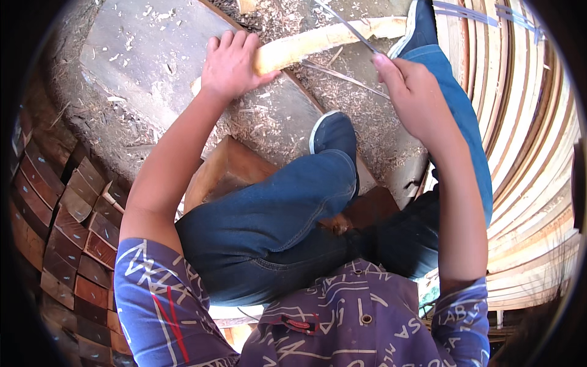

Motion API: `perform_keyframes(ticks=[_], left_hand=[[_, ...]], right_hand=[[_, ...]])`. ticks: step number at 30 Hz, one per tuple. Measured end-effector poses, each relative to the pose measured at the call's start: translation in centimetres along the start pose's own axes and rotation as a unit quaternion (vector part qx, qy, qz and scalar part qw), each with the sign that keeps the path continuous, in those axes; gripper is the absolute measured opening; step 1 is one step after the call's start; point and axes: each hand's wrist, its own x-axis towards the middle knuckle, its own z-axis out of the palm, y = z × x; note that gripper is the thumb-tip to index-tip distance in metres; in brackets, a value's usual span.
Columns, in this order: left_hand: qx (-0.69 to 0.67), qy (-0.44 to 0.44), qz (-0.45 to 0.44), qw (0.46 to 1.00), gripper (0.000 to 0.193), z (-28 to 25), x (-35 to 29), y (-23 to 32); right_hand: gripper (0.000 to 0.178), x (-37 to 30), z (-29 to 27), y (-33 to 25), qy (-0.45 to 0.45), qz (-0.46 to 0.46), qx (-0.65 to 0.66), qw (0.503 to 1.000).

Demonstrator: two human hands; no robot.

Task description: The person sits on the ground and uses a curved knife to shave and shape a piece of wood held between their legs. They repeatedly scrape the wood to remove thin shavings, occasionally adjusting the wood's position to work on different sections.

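Note:
My left hand (229, 67) is closed around the near part of a pale, curved length of wood (318, 46), pressing it over a grey wooden block (143, 55). The wood's far right end meets the dark shoe on my right foot (419, 30). My right hand (409, 92) grips a long-bladed knife (345, 25). Its narrow grey blade points up and left, crossing above the wood in the picture. Whether the blade touches the wood I cannot tell. The handle is hidden inside my fist.
Wood shavings (391, 134) litter the ground and the block. Thin split strips (345, 78) lie below the curved wood. Long curved pale slats (513, 122) are stacked on the right; brown wooden blocks (76, 244) are piled at left. My left shoe (333, 131) is near the block's edge.

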Motion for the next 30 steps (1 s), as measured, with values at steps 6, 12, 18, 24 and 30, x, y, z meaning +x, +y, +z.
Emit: perform_keyframes(ticks=[6, 12, 18, 24, 30], left_hand=[[0.013, -0.026, -0.007, 1.0, 0.073, 0.0, 1.5, -0.1], [-0.015, 0.044, 0.028, 0.999, 0.071, 0.0, 0.2, 0.8], [0.017, 0.074, 0.073, 0.994, 0.066, -0.3, 1.0, -0.9], [0.084, 0.028, 0.057, 0.994, 0.064, -2.4, -3.1, -3.5], [0.068, 0.017, -0.022, 0.997, 0.069, -2.8, -8.4, -5.4]], right_hand=[[0.06, 1.2, 0.3, 4.6, 0.022, 0.105, -0.105, 0.989], [0.05, -4.7, 1.4, 0.7, -0.022, -0.001, 0.069, 0.997], [0.044, -11.0, 1.4, 1.2, -0.133, 0.073, 0.199, 0.968], [0.036, -15.3, 1.5, 5.0, -0.11, 0.147, 0.373, 0.91], [0.036, -12.8, 1.6, 3.8, -0.103, 0.184, 0.599, 0.772]])
